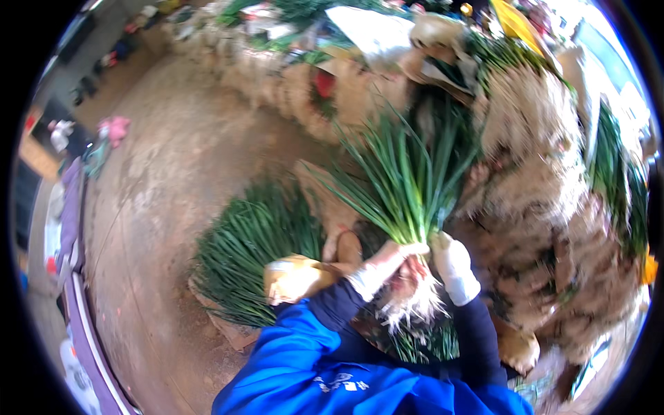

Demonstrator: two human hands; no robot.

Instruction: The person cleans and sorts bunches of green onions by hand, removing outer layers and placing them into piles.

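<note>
My left hand, in a white glove, is wrapped round a bunch of green onions just above the bulbs. The long green leaves fan out away from me, and the reddish bulbs and pale stringy roots hang toward my lap. On the bunch's right side, my right hand, also white-gloved, has its fingers closed against the base of the leaves. Part of that grip is hidden behind the leaves and the glove. Some cut-looking green leaves show below the roots, between my legs.
A large heap of green onions lies to my left, close to my knee. Tall stacks of onions with roots facing out rise at the right and far side. A white sheet tops the far stack. A purple-edged couch borders the brown floor.
</note>
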